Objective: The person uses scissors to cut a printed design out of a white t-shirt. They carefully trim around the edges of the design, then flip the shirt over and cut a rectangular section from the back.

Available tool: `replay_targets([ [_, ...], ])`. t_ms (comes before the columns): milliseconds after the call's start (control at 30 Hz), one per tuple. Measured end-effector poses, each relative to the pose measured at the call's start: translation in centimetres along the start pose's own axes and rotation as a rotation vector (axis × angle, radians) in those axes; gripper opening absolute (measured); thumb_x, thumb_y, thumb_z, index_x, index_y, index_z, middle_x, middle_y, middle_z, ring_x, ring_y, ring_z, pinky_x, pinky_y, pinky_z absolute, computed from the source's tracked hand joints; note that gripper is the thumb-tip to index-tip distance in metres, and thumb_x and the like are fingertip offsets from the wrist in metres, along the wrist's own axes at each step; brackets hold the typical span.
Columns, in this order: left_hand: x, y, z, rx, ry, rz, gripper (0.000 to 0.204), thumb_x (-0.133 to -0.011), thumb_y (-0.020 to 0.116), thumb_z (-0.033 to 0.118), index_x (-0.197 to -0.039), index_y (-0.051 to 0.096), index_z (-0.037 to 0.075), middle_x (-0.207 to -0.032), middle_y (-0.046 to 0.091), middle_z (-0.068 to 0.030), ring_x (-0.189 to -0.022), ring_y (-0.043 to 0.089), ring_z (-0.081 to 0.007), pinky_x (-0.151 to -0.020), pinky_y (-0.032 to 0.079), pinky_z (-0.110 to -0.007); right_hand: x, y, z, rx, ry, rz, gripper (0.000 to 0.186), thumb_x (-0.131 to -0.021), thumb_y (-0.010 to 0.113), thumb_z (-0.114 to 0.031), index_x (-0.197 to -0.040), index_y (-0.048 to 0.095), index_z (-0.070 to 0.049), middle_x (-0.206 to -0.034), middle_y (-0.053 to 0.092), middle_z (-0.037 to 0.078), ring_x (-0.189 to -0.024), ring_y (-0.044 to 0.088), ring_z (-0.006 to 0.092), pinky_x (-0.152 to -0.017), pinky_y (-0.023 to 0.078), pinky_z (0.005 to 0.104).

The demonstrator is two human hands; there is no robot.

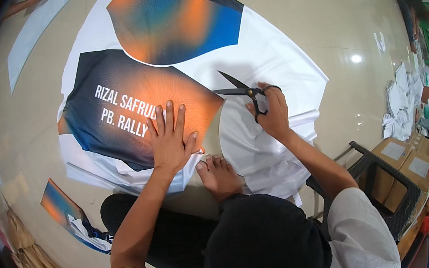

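A dark printed fabric panel [110, 127], fading to orange with white lettering, lies on a large white cloth [273, 48] spread over the floor. My left hand [171, 139] rests flat on the panel's orange side, fingers stretched out. My right hand [272, 109] grips black scissors [246, 91] by the handles. Their blades are apart and point left, the lower one reaching the panel's right corner. Beyond it, a second panel [181, 24] in orange and blue is part of the same cloth. My bare foot [218, 175] stands at the cloth's near edge.
A cut piece of printed fabric [64, 206] lies at the left on the tiled floor [350, 23]. To the right are a black stool [390, 188] and cardboard boxes [414, 164]. White cloth scraps [399, 94] lie farther right, and a white strip [34, 38] at the far left.
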State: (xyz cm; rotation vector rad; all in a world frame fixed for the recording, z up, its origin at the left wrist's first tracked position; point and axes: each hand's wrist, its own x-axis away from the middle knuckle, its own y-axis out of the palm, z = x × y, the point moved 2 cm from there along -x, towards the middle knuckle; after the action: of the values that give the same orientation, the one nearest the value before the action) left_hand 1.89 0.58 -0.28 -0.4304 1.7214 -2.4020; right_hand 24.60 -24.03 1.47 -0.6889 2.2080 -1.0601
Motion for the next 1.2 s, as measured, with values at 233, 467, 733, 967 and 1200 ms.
replay_targets([
  [233, 0.2, -1.1, 1.4, 0.019, -0.066, 0.009, 0.084, -0.107, 0.055, 0.052, -0.174, 0.029, 0.008, -0.18, 0.019, -0.0264, -0.166, 0.011, -0.0525, -0.13, 0.008, -0.071, 1.7, -1.2, 1.5, -0.078, 0.054, 0.048, 0.056, -0.078, 0.097, -0.015, -0.118, 0.062, 0.003, -0.13, 0.071, 0.022, -0.119, 0.066, 0.0419, -0.1, 0.053, 0.0483],
  [467, -2.8, 0.1, 4.1, 0.098, -0.076, 0.124, 0.077, -0.107, 0.058, 0.046, -0.17, 0.037, 0.007, -0.177, 0.027, -0.0263, -0.164, 0.018, -0.0536, -0.13, 0.013, -0.072, 1.5, -5.2, 1.1, -0.142, 0.081, -0.199, 0.044, -0.081, 0.097, -0.023, -0.1, 0.066, 0.001, -0.088, 0.068, 0.014, -0.075, 0.064, 0.0275, -0.07, 0.054, 0.0394],
  [733, -4.9, 1.6, 7.1, 0.309, 0.026, 0.304, 0.034, -0.097, 0.077, 0.024, -0.127, 0.067, 0.011, -0.154, 0.054, -0.0161, -0.153, 0.04, -0.0448, -0.126, 0.024, -0.072, 2.0, -8.8, -0.2, -0.513, 0.907, -1.042, 0.038, -0.1, 0.084, -0.033, -0.083, 0.07, -0.003, -0.066, 0.061, -0.001, -0.055, 0.053, 0.0071, -0.054, 0.041, 0.0268],
  [967, -5.3, 2.2, 7.4, 0.311, -0.017, 0.409, 0.022, -0.096, 0.077, 0.019, -0.115, 0.067, 0.012, -0.144, 0.06, -0.011, -0.148, 0.047, -0.0405, -0.125, 0.028, -0.072, 2.0, -8.2, 0.6, -0.637, 0.967, -1.098, 0.037, -0.101, 0.082, -0.033, -0.084, 0.069, -0.003, -0.069, 0.062, 0.0, -0.056, 0.056, 0.0084, -0.055, 0.045, 0.0266],
  [1200, -5.0, 2.3, 7.1, 0.31, -0.022, 0.419, 0.019, -0.097, 0.076, 0.016, -0.113, 0.067, 0.011, -0.143, 0.061, -0.0099, -0.147, 0.049, -0.0392, -0.125, 0.028, -0.071, 2.4, -7.8, 1.4, -0.655, 0.961, -1.125, 0.037, -0.1, 0.082, -0.034, -0.083, 0.069, -0.004, -0.067, 0.061, 0.0, -0.056, 0.056, 0.0091, -0.056, 0.045, 0.0264],
])
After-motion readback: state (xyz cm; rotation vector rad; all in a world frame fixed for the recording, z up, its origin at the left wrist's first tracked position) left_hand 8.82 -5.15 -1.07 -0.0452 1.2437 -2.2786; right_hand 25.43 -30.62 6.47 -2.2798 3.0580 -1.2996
